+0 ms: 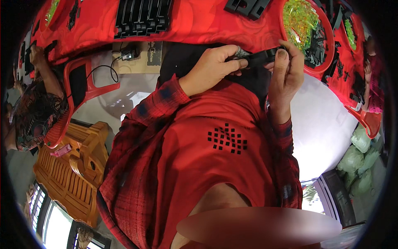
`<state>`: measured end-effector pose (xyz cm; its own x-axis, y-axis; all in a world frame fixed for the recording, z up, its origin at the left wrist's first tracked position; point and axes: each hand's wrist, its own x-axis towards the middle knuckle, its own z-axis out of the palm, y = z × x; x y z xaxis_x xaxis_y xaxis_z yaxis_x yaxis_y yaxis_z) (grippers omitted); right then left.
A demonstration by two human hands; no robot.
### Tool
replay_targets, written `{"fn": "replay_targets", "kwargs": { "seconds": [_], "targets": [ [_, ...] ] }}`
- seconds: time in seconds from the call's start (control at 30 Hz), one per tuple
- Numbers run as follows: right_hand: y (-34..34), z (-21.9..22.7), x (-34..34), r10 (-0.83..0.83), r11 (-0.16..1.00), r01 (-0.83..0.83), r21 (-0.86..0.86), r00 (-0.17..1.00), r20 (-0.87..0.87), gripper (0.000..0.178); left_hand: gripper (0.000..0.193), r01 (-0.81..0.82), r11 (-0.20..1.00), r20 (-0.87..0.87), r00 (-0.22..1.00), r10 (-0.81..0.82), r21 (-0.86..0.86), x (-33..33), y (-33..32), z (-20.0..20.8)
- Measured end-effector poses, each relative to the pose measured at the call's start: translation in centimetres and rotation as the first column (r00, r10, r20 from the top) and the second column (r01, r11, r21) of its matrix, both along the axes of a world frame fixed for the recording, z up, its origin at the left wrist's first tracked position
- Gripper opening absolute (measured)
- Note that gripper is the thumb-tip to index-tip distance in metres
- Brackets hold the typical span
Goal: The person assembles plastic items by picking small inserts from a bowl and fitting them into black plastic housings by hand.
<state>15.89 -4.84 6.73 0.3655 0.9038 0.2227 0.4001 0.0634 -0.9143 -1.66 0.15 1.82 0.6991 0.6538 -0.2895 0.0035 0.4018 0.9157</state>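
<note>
Both of my hands are closed on one long black plastic part [262, 58], held over my lap just in front of the table edge. My left hand [213, 68] pinches its left end between thumb and forefinger. A small greyish patch shows beside those fingertips, too little of it to name. My right hand [287, 70] grips the right end, thumb on the near side and fingers curled around the far side. My palms and fingers cover parts of the piece.
On the red-covered table [203, 25] lie a row of long black parts [143, 16] and another black part [247, 6]. A red tray [330, 52] holds shiny yellow-green and black pieces. A cardboard box [128, 65] sits below the edge. Other people work at left [39, 108] and right.
</note>
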Motion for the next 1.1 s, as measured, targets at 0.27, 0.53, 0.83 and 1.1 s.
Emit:
{"fn": "replay_targets", "kwargs": {
  "seconds": [0.27, 0.53, 0.83, 1.1],
  "targets": [
    [-0.6, -2.3, 0.6, -0.01, 0.992, -0.025, 0.128, 0.965, 0.263, 0.024, 0.017, -0.033, 0.998, -0.021, 0.999, 0.032, -0.047, 0.0, -0.3, -0.2],
    [-1.2, -1.2, 0.4, 0.057, 0.988, -0.091, 0.124, 0.965, 0.257, 0.028, 0.016, -0.059, 0.997, 0.017, 0.998, 0.06, -0.044, 0.2, -0.2, -0.8],
    [0.3, -0.3, 0.7, -0.017, 0.992, -0.017, 0.124, 0.963, 0.269, 0.024, 0.016, -0.028, 0.973, 0.131, 0.99, 0.059, -0.229, 1.5, 1.0, -0.7],
    [2.8, 0.4, 3.0, -0.087, 0.992, 0.085, -0.095, 0.996, -0.018, 0.016, 0.019, 0.138, 0.986, -0.013, 0.99, -0.14, -0.098, 2.9, 4.9, 1.4]
  ]
}}
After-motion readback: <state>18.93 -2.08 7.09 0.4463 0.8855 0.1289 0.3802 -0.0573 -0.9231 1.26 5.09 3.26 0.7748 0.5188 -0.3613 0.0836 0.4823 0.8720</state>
